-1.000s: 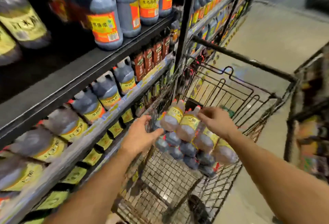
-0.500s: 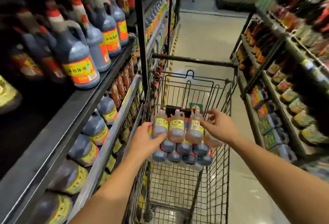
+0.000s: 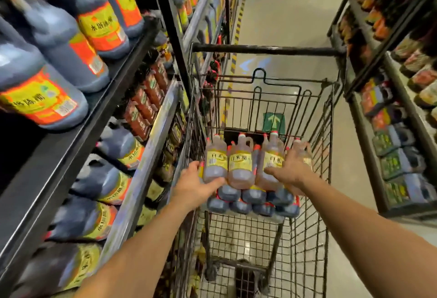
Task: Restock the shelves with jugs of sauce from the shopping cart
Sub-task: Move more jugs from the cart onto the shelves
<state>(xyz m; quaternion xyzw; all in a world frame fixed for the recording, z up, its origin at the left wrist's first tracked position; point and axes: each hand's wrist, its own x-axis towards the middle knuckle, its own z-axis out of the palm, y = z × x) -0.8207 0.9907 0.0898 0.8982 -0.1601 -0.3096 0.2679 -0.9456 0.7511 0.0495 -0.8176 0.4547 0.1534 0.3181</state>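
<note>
- Here, a shop aisle: black shelves (image 3: 71,153) packed with dark jugs (image 3: 59,44) on the left, pale floor (image 3: 283,13) down the middle, more shelves (image 3: 365,146) on the right.
- A shopping cart (image 3: 267,49) stands between them. Inside it, amber jugs (image 3: 240,167) stand in a row on top of lying dark bottles (image 3: 254,197).
- The left hand (image 3: 194,186) grips the leftmost amber jug, thumb across its front. The right hand (image 3: 289,170) lies with fingers spread over the rightmost.
- Both hands have stayed at the row since half a second ago; the right sits lower.
- The wire seat flap (image 3: 267,106) rises behind the jugs.

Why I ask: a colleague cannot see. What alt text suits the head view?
A left hand grips and a right hand presses the ends of a row of amber jugs stacked on dark jugs in a shopping cart, beside shelves of dark sauce jugs.
</note>
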